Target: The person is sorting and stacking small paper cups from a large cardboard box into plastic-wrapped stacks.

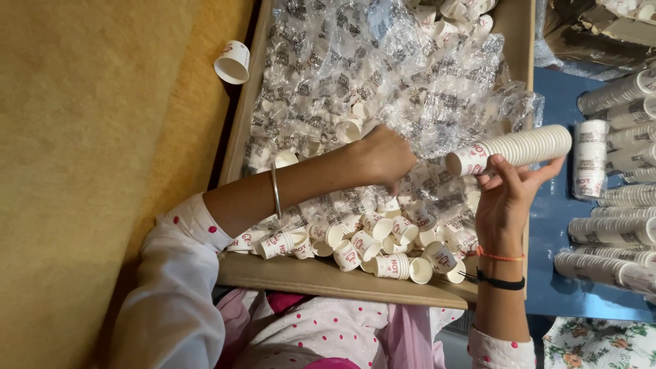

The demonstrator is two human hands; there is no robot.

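My right hand grips a long stack of nested white paper cups with red print, held sideways over the right edge of a cardboard box. My left hand reaches down into the box, its back turned to me and its fingers curled among loose white cups and crumpled clear plastic wrappers. The fingertips are hidden, so I cannot tell whether they hold a cup. A metal bangle sits on my left forearm, and thread bands circle my right wrist.
One lone cup lies on the yellow surface left of the box. Several wrapped stacks of cups lie on a blue table at the right. More cups show at the box's far end.
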